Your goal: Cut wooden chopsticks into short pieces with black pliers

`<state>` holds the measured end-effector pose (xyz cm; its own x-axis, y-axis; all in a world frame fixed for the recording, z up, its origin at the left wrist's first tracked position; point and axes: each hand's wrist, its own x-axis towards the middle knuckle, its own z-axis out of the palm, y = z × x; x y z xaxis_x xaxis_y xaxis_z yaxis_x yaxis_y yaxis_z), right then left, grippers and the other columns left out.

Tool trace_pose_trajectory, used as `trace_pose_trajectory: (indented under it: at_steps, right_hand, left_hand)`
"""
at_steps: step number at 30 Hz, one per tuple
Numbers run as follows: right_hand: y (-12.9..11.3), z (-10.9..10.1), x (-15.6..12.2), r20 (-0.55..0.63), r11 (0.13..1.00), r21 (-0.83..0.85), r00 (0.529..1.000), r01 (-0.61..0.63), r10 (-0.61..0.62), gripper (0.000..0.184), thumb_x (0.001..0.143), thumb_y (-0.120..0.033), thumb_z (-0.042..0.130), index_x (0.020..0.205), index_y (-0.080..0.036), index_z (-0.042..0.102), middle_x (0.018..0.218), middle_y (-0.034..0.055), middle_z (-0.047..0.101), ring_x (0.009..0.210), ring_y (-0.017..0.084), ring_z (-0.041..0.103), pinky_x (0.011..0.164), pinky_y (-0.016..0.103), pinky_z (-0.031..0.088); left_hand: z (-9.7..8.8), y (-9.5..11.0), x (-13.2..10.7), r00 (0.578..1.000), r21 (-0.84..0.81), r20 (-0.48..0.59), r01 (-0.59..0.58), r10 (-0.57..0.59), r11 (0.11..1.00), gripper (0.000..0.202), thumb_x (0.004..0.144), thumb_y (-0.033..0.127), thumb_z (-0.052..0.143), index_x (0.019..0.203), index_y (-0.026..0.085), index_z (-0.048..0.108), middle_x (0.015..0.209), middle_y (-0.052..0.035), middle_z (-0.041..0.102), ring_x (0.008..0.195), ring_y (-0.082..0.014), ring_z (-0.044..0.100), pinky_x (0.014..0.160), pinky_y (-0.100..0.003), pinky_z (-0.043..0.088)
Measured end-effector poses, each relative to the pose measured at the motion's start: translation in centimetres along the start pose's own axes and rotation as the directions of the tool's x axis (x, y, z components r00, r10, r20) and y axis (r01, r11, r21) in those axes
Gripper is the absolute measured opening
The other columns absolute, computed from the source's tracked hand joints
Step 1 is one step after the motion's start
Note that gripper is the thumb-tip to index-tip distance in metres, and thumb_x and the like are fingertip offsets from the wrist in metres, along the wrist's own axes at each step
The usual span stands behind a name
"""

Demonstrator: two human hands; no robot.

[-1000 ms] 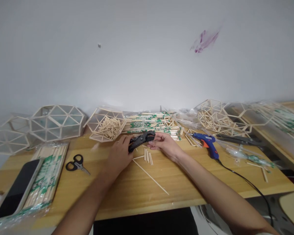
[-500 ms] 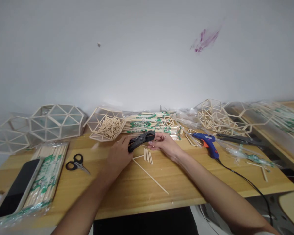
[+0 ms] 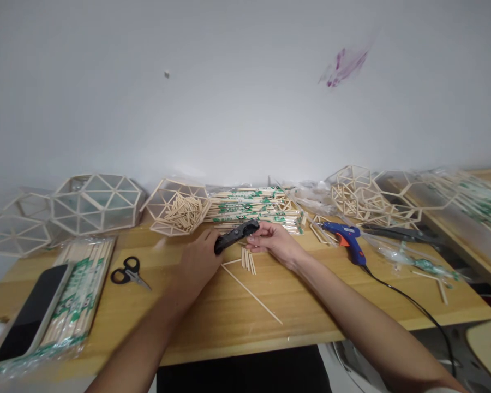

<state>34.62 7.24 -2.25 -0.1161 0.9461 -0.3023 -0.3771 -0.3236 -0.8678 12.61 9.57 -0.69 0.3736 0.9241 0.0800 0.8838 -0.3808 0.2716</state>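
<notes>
My left hand (image 3: 202, 256) is closed around the handles of a black hand cutter (image 3: 235, 236), which points up and to the right above the table. At the cutter's head, my right hand (image 3: 272, 243) has its thumb and fingers pinched together; what they hold is too small to make out. Just below lie several short wooden sticks (image 3: 247, 261) side by side. A longer wooden stick (image 3: 253, 296) lies slanted across the tabletop, its upper end close to a short stick (image 3: 231, 262) near my left hand.
Scissors (image 3: 131, 273), a phone (image 3: 31, 312) and bagged chopsticks (image 3: 76, 289) lie left. At the back are a stick-frame bowl (image 3: 159, 201) of cut pieces and packed chopsticks (image 3: 249, 206). A blue glue gun (image 3: 346, 234) with a cord lies right, near stick frames (image 3: 354, 177).
The cutter's handles have come closer together in my left hand. My right hand stays at the cutter's head, almost unmoved. The view has shifted slightly.
</notes>
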Motion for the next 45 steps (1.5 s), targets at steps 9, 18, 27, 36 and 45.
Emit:
trace_pose_trajectory:
  at_steps: [9,18,27,36,45]
  right_hand:
    - [0.1,0.2,-0.2,0.044,0.892,-0.374,0.965,0.255,-0.257,0.04,0.07,-0.041,0.089,0.104,-0.022,0.077,0.074,-0.0013,0.073,0.063,0.014,0.061,0.063,0.027,0.047]
    - [0.9,0.3,-0.6,0.165,0.592,-0.715,0.912,0.372,-0.375,0.033,0.088,-0.052,0.072,0.079,-0.02,0.071,0.071,0.0018,0.07,0.061,0.015,0.058,0.06,0.028,0.041]
    - [1.0,0.4,-0.9,0.238,0.329,-0.868,0.892,0.373,-0.385,0.034,0.095,-0.041,0.068,0.07,-0.018,0.064,0.06,-0.0008,0.064,0.054,0.012,0.054,0.058,0.025,0.035]
    - [0.7,0.3,-1.0,0.386,0.246,-0.818,0.813,0.52,-0.436,0.021,0.098,-0.032,0.061,0.089,-0.017,0.073,0.073,0.0032,0.068,0.064,0.015,0.059,0.063,0.026,0.041]
    - [1.4,1.4,-1.1,0.192,0.669,-0.547,0.853,0.503,-0.485,0.025,0.087,-0.04,0.077,0.099,-0.019,0.078,0.082,0.0054,0.076,0.064,0.015,0.063,0.059,0.026,0.049]
  left_hand:
    - [0.4,-1.2,0.8,0.989,-0.364,-0.137,-0.002,-0.051,0.932,0.021,0.091,0.04,0.06,0.087,0.02,0.067,0.077,-0.0012,0.068,0.071,-0.0175,0.062,0.068,-0.027,0.044]
    - [0.4,-0.7,0.6,0.984,-0.524,-0.164,-0.028,-0.068,0.851,0.025,0.09,0.041,0.062,0.092,0.019,0.073,0.075,0.0017,0.067,0.067,-0.0144,0.057,0.065,-0.025,0.042]
    - [0.7,-0.8,0.6,0.986,-0.544,-0.148,-0.019,-0.074,0.839,0.027,0.089,0.039,0.063,0.096,0.017,0.076,0.081,0.0,0.072,0.072,-0.0147,0.061,0.07,-0.024,0.045]
    - [1.0,-0.9,0.7,0.986,-0.66,-0.088,0.047,-0.139,0.75,0.037,0.088,0.048,0.064,0.101,0.016,0.078,0.085,-0.0011,0.075,0.082,-0.0182,0.067,0.075,-0.026,0.049]
    - [1.1,-0.3,0.4,0.987,-0.783,0.049,0.132,-0.152,0.608,0.047,0.086,0.05,0.067,0.111,0.012,0.077,0.053,0.0044,0.056,0.048,-0.0113,0.047,0.05,-0.023,0.036]
